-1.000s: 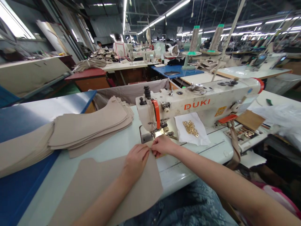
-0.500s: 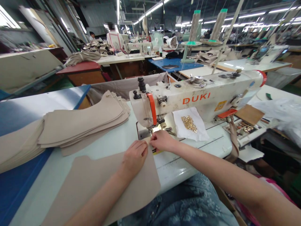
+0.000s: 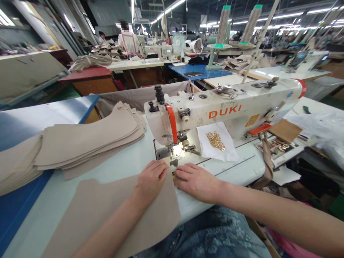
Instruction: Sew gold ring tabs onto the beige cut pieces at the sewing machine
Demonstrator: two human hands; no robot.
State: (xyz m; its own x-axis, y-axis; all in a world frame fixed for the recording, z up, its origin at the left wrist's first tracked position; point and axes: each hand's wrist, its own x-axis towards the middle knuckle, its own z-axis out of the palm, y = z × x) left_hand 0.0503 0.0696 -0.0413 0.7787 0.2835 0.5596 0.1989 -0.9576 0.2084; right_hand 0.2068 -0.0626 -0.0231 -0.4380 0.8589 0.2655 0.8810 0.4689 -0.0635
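Note:
A large beige fabric piece lies flat on the pale sewing table, its top corner by the needle area of a white sewing machine. My left hand rests on the piece with curled fingers, pinching its upper edge just in front of the presser foot. On the machine bed, my right hand lies palm down with its fingers stretched toward the fabric's right edge. Beside the needle, a white cloth carries a heap of gold-coloured metal rings or links.
A stack of cut beige pieces lies at the left, partly over a blue table. A parts tray sits at the right of the machine. Two thread cones stand behind. A person sits farther back.
My right hand has moved back from the needle area toward me, and its fingers have gone from a pinch to lying flat. My left hand stays on the fabric's edge.

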